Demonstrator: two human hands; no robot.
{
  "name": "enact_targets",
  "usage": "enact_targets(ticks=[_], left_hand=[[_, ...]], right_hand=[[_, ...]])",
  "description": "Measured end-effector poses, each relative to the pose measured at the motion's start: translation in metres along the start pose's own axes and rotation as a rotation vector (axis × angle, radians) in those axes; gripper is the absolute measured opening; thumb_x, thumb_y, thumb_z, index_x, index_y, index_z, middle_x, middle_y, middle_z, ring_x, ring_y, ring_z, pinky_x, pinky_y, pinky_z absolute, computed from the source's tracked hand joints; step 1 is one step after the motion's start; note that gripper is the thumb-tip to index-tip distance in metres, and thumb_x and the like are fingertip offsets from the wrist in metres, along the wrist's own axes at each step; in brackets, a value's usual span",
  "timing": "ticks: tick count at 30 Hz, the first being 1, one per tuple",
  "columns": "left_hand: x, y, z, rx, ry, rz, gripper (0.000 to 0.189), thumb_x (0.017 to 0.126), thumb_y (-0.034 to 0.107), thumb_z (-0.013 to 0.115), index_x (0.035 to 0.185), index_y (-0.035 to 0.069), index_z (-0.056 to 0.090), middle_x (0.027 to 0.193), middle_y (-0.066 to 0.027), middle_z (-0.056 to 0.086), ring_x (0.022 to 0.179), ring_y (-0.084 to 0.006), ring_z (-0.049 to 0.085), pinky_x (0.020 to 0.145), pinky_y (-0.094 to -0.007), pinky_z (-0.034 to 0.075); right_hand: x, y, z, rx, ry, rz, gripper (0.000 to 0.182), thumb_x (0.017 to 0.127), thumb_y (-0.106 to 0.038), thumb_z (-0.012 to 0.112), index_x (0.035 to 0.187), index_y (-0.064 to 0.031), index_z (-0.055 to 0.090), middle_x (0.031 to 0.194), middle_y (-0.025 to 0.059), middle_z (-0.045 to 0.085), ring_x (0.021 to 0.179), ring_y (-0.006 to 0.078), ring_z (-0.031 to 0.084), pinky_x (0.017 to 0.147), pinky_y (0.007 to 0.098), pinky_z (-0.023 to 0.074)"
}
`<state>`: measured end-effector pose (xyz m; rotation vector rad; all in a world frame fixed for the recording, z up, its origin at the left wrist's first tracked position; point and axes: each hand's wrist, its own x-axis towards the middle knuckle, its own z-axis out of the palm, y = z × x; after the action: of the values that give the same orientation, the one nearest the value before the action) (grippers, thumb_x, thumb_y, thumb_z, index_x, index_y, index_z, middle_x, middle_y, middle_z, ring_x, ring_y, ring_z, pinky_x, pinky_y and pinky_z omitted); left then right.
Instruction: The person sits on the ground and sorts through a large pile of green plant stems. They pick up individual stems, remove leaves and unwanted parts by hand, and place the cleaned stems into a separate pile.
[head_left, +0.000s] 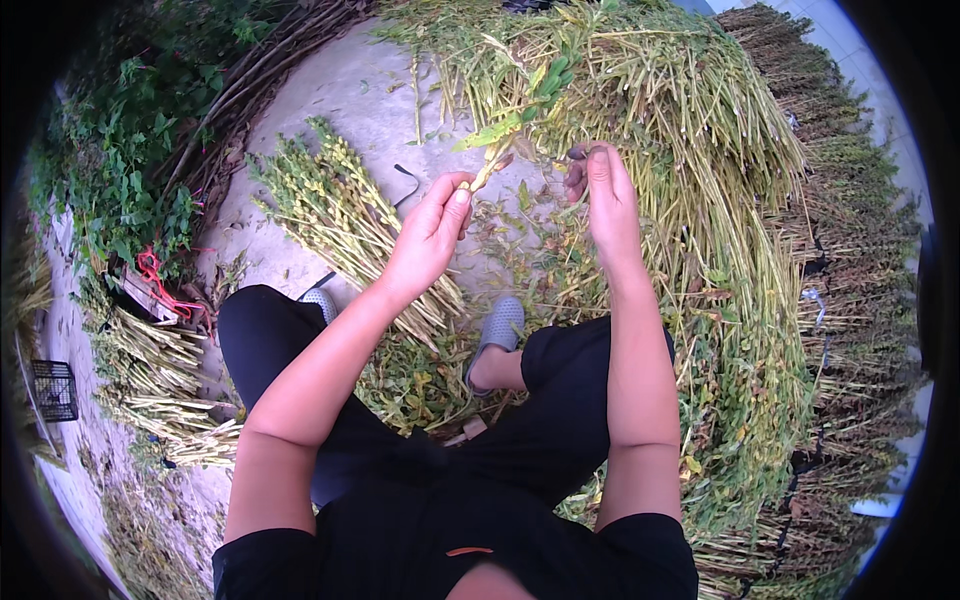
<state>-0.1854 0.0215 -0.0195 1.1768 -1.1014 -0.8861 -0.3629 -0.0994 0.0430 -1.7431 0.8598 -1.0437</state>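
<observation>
My left hand (442, 214) pinches the lower end of a leafy plant stalk (491, 161) between thumb and fingers. The stalk points up and to the right, with yellowing and green leaves near its upper part. To its right, my right hand (604, 184) is raised with curled, darkened fingers; dry leaf bits seem to be at its fingertips, but its grip is unclear. A bundle of cut stalks with green and yellow tops (360, 225) lies on the concrete ground ahead of my left knee, partly behind my left forearm.
A large heap of cut stalks (697, 150) curves along the right, with darker tied bundles (855, 300) beyond. Loose leaves (420, 390) cover the ground between my feet. At left are smaller bundles (165, 360), red twine (154, 274), a black plastic crate (54, 390) and leafy plants (127, 165).
</observation>
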Motion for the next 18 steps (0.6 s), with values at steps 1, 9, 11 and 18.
enact_targets(ticks=[1, 9, 11, 18], left_hand=[[-0.002, -0.003, 0.002, -0.001, -0.003, -0.009, 0.029, 0.104, 0.024, 0.042, 0.121, 0.003, 0.050, 0.072, 0.0023, 0.043, 0.066, -0.0067, 0.043, 0.062, -0.0208, 0.039], [-0.009, -0.007, 0.015, -0.040, -0.023, -0.082, 0.027, 0.102, 0.019, 0.048, 0.121, 0.002, 0.051, 0.072, 0.0009, 0.049, 0.063, -0.0066, 0.048, 0.059, -0.0216, 0.042], [-0.008, -0.010, 0.015, -0.057, -0.018, -0.091, 0.025, 0.100, 0.019, 0.051, 0.120, 0.004, 0.054, 0.069, 0.0006, 0.049, 0.060, -0.0060, 0.047, 0.055, -0.0224, 0.042], [-0.009, -0.011, 0.012, -0.117, -0.023, -0.135, 0.027, 0.102, 0.022, 0.049, 0.121, 0.003, 0.052, 0.075, 0.0031, 0.047, 0.063, -0.0048, 0.046, 0.057, -0.0205, 0.042]], right_hand=[[-0.001, -0.008, 0.000, 0.109, 0.063, 0.010, 0.041, 0.102, -0.037, 0.043, 0.108, 0.0019, 0.055, 0.075, 0.0027, 0.055, 0.064, 0.0099, 0.053, 0.061, 0.0240, 0.0454], [-0.005, -0.006, -0.012, -0.185, 0.047, 0.110, 0.036, 0.096, -0.031, 0.059, 0.108, 0.0028, 0.058, 0.073, 0.0043, 0.061, 0.066, 0.0077, 0.056, 0.056, 0.0254, 0.0445], [-0.009, -0.002, -0.011, -0.315, 0.034, 0.034, 0.026, 0.095, -0.027, 0.058, 0.099, -0.0013, 0.060, 0.068, 0.0083, 0.060, 0.062, 0.0188, 0.058, 0.058, 0.0306, 0.0461], [-0.024, 0.015, -0.009, -0.759, -0.305, -0.426, 0.019, 0.094, -0.022, 0.057, 0.097, -0.0033, 0.061, 0.077, 0.0150, 0.064, 0.071, 0.0297, 0.064, 0.065, 0.0376, 0.0497]])
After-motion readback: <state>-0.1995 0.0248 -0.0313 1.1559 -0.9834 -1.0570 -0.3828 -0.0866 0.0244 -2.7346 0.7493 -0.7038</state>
